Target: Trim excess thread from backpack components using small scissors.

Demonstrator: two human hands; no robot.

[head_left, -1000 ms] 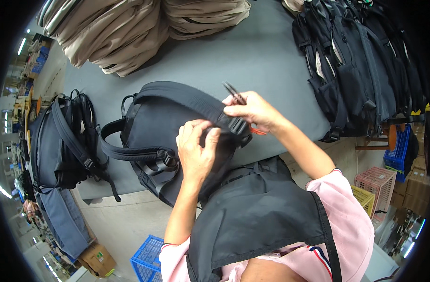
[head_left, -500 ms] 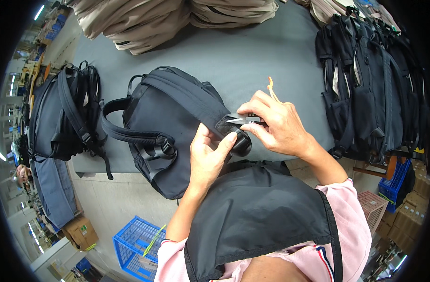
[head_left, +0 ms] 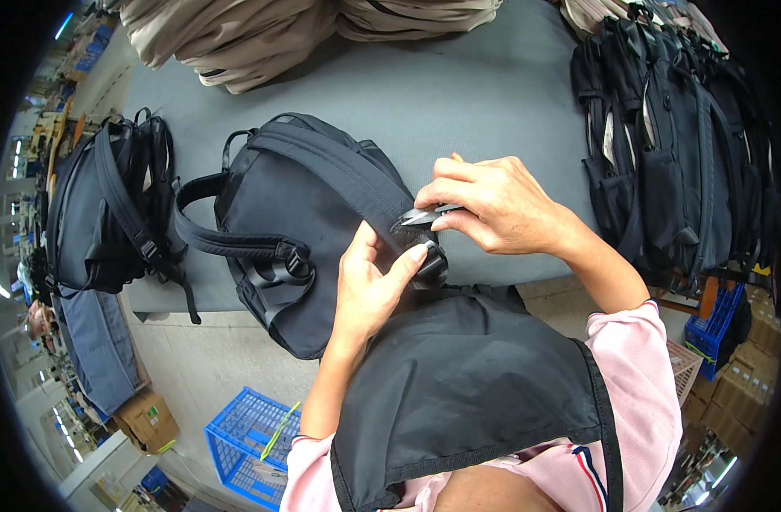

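A black backpack (head_left: pixel 297 205) lies on the grey table in front of me, its straps facing up. My left hand (head_left: pixel 372 277) pinches the lower end of its padded shoulder strap (head_left: pixel 343 171), thumb on top, beside the dark webbing and buckle. In my right hand (head_left: pixel 497 205) is a pair of thread snips (head_left: pixel 420 217), held between thumb and fingers. The metal blades point left and rest at the strap's end, close to the stitching. Whether they touch a thread is too small to tell. The other shoulder strap (head_left: pixel 211 243) loops out to the left.
Another black backpack (head_left: pixel 109 205) stands at the table's left edge. Several black backpacks (head_left: pixel 672 154) are lined up on the right. Beige bags (head_left: pixel 237 38) are piled along the far side of the grey table (head_left: pixel 484 102). A blue crate (head_left: pixel 245 444) sits on the floor below.
The snips have turned and moved slightly left and down onto the strap's end. My right hand's grip has shifted, its back now more upward. The left hand keeps its hold.
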